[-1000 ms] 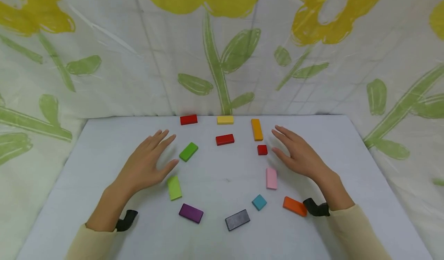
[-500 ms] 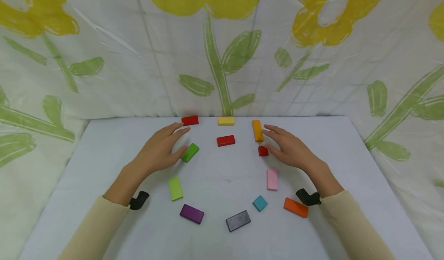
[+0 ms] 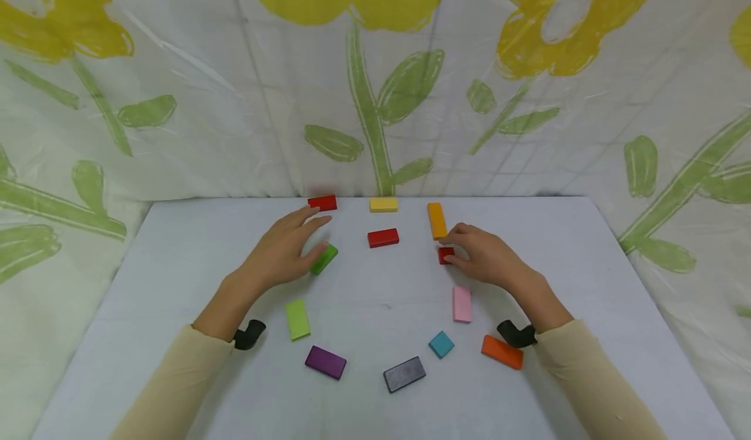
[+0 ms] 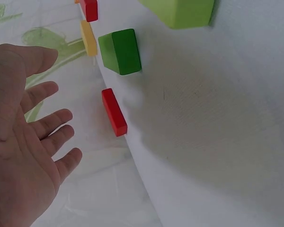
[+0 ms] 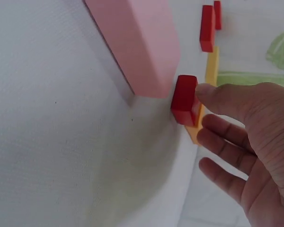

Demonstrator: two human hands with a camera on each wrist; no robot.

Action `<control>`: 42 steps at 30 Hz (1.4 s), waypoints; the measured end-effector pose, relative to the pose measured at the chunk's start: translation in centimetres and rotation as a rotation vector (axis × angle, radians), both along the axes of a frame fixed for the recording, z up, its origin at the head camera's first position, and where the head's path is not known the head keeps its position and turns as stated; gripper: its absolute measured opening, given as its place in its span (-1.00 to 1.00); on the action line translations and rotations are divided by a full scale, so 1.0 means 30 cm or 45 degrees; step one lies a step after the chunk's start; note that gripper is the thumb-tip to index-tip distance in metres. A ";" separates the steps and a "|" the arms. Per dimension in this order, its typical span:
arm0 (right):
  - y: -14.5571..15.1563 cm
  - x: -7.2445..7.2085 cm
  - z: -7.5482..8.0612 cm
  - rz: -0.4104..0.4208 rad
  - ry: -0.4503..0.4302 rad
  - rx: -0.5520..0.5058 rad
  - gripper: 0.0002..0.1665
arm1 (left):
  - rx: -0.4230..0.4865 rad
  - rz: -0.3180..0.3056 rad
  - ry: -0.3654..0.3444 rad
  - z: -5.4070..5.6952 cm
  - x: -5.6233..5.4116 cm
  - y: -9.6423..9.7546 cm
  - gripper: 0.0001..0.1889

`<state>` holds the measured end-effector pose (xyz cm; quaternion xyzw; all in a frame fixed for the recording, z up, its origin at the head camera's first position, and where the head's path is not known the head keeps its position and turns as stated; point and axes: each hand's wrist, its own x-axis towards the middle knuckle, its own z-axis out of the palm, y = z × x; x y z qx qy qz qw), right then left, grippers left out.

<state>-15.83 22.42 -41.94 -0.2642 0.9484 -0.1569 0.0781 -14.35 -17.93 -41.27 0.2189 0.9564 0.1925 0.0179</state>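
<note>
We see the small red block (image 5: 183, 97) lying on the tabletop (image 3: 369, 309), right of centre and towards the back, with the right hand (image 3: 489, 256) at its right side. The thumb of that hand is at the block's edge and the other fingers are bent and apart; we cannot tell whether the thumb touches it. Just behind the block we find the amber block (image 3: 437, 218), its near end close to the fingertips, and nearer to us the pink block (image 3: 461, 304).

On the other side we see the green block (image 4: 120, 52) on the tabletop, with the left hand (image 3: 281, 251) above and beside it, fingers spread and holding nothing, the thumb apart from the block in the wrist view.

Beyond that hand we see the back red block (image 3: 325, 203), then the yellow block (image 3: 383, 205) along the rear edge, and the middle red block (image 3: 383, 238) in front of the yellow one. Nearer to us lie the lime block (image 3: 298, 320), the purple block (image 3: 325, 362), the grey block (image 3: 404, 375), the blue block (image 3: 441, 344) and the orange block (image 3: 499, 352). Behind everything we see a white sheet (image 3: 235, 160) with yellow flowers and green leaves.
</note>
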 end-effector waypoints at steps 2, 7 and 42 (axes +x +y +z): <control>0.006 -0.003 0.003 0.002 0.006 0.015 -0.64 | 0.004 -0.009 0.003 0.001 -0.008 0.008 -0.39; 0.011 -0.005 0.008 0.004 -0.009 0.050 -0.63 | 0.010 -0.025 0.009 -0.004 -0.024 0.021 -0.38; -0.016 -0.060 -0.021 0.060 0.118 -0.023 -0.62 | -0.018 -0.094 -0.037 -0.013 -0.221 0.225 -0.46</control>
